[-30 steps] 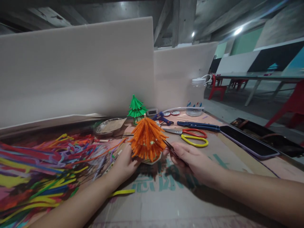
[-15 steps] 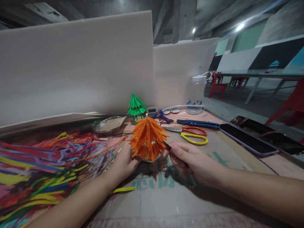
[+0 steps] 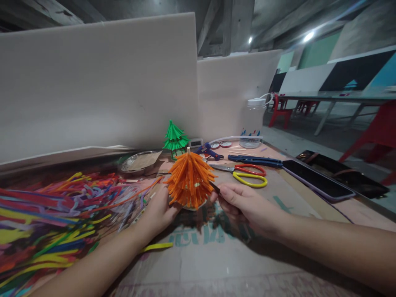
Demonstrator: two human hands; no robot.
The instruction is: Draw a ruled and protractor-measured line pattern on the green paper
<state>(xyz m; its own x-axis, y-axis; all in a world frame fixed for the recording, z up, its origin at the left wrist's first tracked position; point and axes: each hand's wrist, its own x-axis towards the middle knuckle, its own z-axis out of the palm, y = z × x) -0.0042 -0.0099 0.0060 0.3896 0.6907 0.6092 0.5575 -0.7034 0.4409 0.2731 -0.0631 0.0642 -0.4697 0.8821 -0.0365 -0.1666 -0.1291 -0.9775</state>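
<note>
An orange cone-shaped tree (image 3: pixel 189 179) made of pipe cleaners stands upright in front of me, a pale stick tip poking out of its top. My left hand (image 3: pixel 163 208) grips its lower left side, with the fingertips hidden behind it. From the right, my right hand (image 3: pixel 236 200) pinches thin dark tweezers (image 3: pixel 215 187) whose tip reaches the tree's right edge. Whether the tip grips a strand is too small to tell. Behind stands a smaller green tree (image 3: pixel 175 138) of the same make.
Loose colourful pipe cleaners (image 3: pixel 55 222) cover the left. Scissors (image 3: pixel 250 175), a blue cutter (image 3: pixel 256 160), a glue gun (image 3: pixel 208 151) and a phone (image 3: pixel 318 180) lie to the right. A clear bottle (image 3: pixel 252 123) stands near white boards (image 3: pixel 102 86). A foil dish (image 3: pixel 139 163) sits behind.
The view has shifted slightly, so everything appears a little further left. Both hands keep their hold, and the tweezers stay at the orange tree's right side.
</note>
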